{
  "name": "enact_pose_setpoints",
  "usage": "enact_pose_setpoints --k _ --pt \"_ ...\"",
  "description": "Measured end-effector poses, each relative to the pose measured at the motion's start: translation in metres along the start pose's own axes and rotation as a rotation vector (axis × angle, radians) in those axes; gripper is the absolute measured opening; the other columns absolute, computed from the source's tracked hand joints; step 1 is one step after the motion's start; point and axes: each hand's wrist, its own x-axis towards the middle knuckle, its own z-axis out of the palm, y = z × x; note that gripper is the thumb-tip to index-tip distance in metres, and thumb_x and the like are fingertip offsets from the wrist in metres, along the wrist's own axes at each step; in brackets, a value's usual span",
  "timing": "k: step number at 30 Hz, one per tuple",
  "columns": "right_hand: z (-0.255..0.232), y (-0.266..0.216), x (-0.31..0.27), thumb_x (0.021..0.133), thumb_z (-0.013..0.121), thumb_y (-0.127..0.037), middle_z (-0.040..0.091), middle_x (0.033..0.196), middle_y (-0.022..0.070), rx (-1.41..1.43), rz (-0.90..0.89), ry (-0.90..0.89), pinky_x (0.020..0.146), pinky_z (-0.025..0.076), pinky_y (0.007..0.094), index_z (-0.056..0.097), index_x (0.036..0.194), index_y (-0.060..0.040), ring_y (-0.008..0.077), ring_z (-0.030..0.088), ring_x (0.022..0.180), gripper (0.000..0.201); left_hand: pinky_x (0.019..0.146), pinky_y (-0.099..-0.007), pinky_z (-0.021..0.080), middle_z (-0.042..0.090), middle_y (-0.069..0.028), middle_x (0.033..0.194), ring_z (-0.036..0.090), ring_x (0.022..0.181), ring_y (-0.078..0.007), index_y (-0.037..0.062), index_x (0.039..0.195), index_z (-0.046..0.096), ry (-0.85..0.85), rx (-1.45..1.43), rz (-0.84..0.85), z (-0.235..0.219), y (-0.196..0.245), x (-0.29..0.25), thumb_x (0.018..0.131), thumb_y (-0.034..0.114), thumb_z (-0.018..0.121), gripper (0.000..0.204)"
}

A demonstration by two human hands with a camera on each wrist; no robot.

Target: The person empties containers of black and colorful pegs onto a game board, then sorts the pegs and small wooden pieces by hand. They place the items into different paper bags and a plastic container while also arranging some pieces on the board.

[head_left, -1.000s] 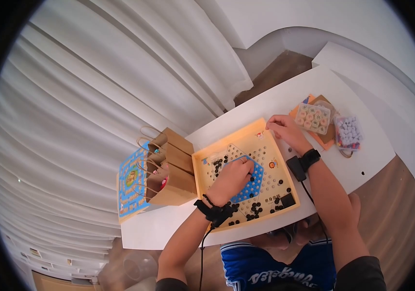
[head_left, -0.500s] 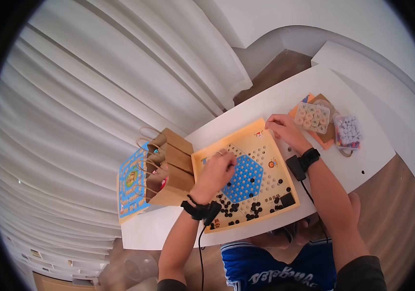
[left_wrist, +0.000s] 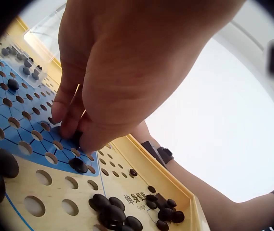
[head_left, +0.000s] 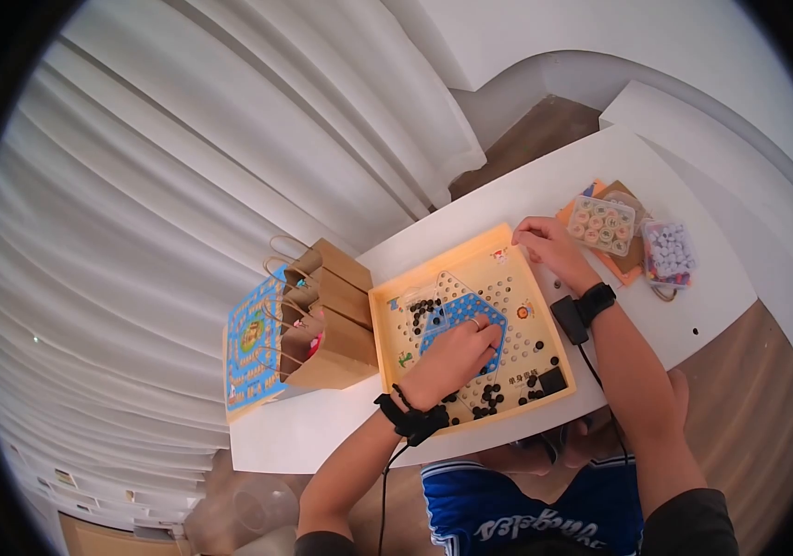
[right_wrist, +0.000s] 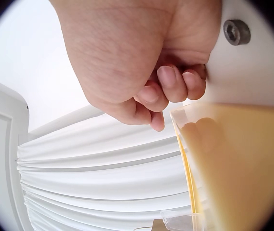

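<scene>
A wooden game board (head_left: 549, 343) with raised walls and rows of holes lies on the white table. My left hand (head_left: 457, 361) reaches down over its blue hexagon (head_left: 500, 324), pinching a black go stone (left_wrist: 76, 138) between thumb and fingertips close over the holes. Another go stone (left_wrist: 78, 165) lies on the hexagon near the thumb. At the board's left side stands a clear plastic box (left_wrist: 32, 67) with several black stones inside. My right hand (head_left: 549, 248) rests beside the board's right wall, its fingers loosely curled and holding nothing in the right wrist view (right_wrist: 170, 89).
Loose black stones (head_left: 487, 398) lie along the board's near side. Paper bags (head_left: 336, 338) stand against its left, by a blue printed board (head_left: 253, 334). Beyond my right hand sit a box of round wooden pieces (head_left: 602, 224) and a box of white pieces (head_left: 670, 250).
My left hand went left to the clear box, then came back right over the blue hexagon, now with a black go stone in its fingertips. The right hand stays in place.
</scene>
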Motion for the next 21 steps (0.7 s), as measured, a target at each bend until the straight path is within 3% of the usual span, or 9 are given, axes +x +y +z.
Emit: enact_pose_setpoints --k 8,10,21 --pt "0.001 -0.005 -0.004 0.099 0.063 -0.015 0.047 0.069 -0.0064 0.037 0.003 -0.01 0.054 0.029 0.0217 0.067 0.091 -0.0034 0.0026 0.038 0.059 0.015 0.072 -0.0444 0.052 0.065 -0.0133 0.092 0.066 0.084 -0.035 0.0034 0.096 0.061 -0.068 -0.142 -0.032 -0.013 0.002 -0.009 0.089 0.003 0.069 0.011" --pt "0.003 -0.007 -0.004 0.099 0.063 -0.015 0.047 0.069 -0.0063 0.003 0.008 0.021 0.053 0.029 0.022 0.067 0.091 -0.0033 0.0026 0.038 0.059 0.015 0.072 -0.0443 0.052 0.065 -0.0134 0.092 0.066 0.085 -0.0348 0.0039 0.096 0.06 -0.166 -0.144 -0.056 -0.02 0.01 -0.015 0.09 0.003 0.069 0.011" --pt "0.002 -0.006 -0.003 0.099 0.063 -0.015 0.048 0.069 -0.0059 0.007 0.008 0.013 0.054 0.03 0.0219 0.067 0.09 -0.003 0.003 0.039 0.059 0.015 0.075 -0.0441 0.053 0.067 -0.0141 0.088 0.067 0.085 -0.0358 0.0035 0.099 0.063 -0.166 -0.08 -0.048 -0.012 -0.002 -0.023 0.088 0.006 0.071 0.015"
